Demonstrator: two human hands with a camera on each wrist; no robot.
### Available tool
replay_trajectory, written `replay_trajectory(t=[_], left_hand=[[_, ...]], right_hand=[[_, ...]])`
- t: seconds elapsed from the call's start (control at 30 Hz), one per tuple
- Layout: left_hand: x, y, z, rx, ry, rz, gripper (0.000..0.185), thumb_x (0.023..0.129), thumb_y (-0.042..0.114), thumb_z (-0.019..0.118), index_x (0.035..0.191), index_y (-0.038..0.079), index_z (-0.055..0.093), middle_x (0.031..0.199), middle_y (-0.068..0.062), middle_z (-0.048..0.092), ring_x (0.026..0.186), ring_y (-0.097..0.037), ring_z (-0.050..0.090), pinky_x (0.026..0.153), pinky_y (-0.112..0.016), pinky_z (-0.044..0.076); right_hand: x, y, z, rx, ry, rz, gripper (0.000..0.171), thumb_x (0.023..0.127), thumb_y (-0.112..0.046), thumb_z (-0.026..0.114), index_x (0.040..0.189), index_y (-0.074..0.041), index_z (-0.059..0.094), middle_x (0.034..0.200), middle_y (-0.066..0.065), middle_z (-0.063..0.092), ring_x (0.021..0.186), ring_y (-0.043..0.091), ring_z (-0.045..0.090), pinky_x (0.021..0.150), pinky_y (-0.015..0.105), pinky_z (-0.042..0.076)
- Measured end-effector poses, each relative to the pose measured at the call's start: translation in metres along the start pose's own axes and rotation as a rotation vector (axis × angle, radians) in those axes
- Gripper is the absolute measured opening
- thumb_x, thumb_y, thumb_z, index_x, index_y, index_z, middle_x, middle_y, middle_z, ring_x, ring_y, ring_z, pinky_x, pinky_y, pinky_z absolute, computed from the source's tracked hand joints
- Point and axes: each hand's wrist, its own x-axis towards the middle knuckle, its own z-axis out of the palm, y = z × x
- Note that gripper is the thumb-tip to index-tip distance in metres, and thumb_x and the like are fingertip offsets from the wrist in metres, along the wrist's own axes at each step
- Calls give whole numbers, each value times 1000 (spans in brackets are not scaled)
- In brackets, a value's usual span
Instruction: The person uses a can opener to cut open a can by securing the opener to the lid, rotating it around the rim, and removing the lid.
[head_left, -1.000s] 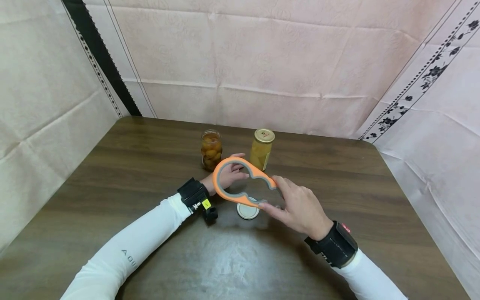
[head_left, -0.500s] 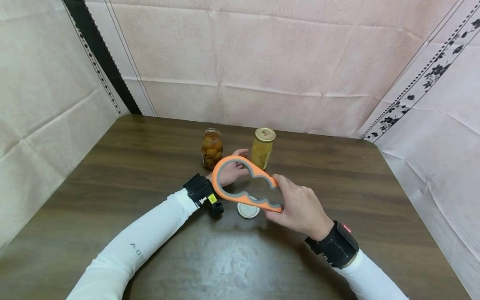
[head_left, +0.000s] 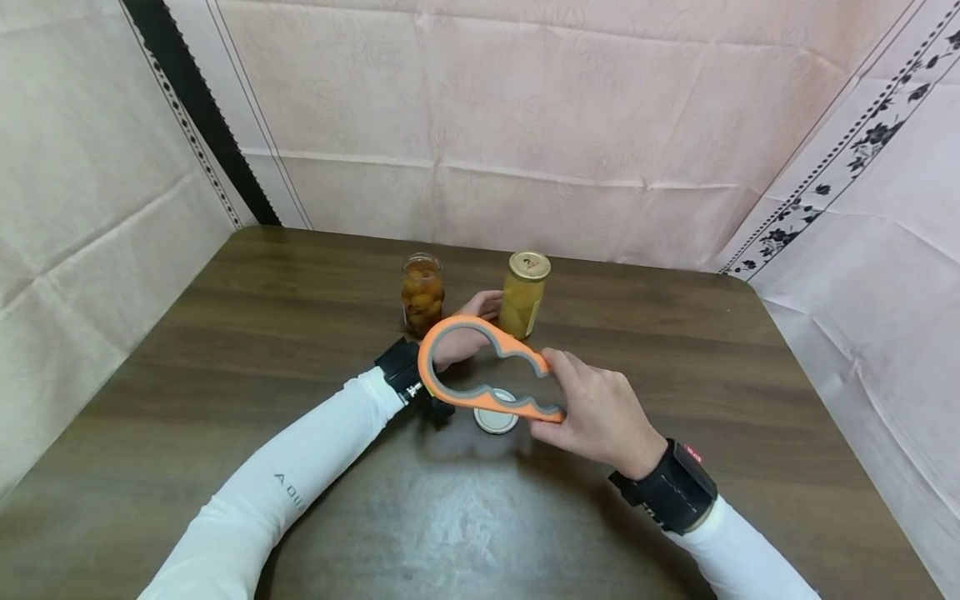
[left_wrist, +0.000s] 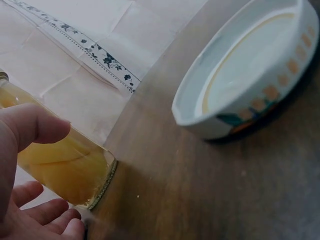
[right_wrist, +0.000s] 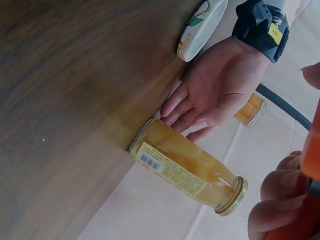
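A closed glass jar of yellow fruit stands upright on the table with a gold lid. My left hand is at its left side, fingers extended and thumb apart, fingertips right by the glass. In the right wrist view the left palm faces the jar's lower half. My right hand grips the handles of an orange jar opener with a grey toothed inner edge. The opener is held above the table, its loop overlapping the left hand in the head view.
A lidless jar of brownish round fruit stands left of the yellow one. A white jar lid lies inside-up on the wooden table, below the opener. Pale cloth hangs behind the table's far edge.
My left hand has moved forward and right, up to the yellow fruit jar. My right hand has shifted its fingers on the opener, which stays at nearly the same place.
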Motion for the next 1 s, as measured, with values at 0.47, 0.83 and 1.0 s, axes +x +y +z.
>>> replay_trajectory(t=[0.47, 0.83, 1.0], left_hand=[[16, 6, 11, 12, 22, -27, 75, 90, 12, 75, 152, 14, 33, 152, -8, 47, 141, -26, 44, 116, -45, 40], [36, -3, 7, -21, 47, -90, 77, 86, 19, 81, 150, 14, 38, 145, -10, 53, 135, -28, 52, 114, -45, 43], [36, -3, 7, -14, 64, -81, 75, 88, 22, 80, 150, 14, 38, 143, -12, 55, 133, -28, 54, 113, -45, 44]], right_hand=[[-5, 0, 0, -29, -1, 8, 71, 63, -35, 83, 122, -7, 56, 92, 3, 69, 55, 5, 45, 46, 18, 37], [-3, 0, 3, -39, -5, -21, 71, 64, -35, 85, 122, -6, 57, 91, 4, 70, 57, 6, 51, 46, 19, 39], [-1, 0, 1, -48, 3, -32, 72, 62, -37, 85, 122, -7, 57, 92, 3, 70, 60, 8, 57, 46, 21, 42]])
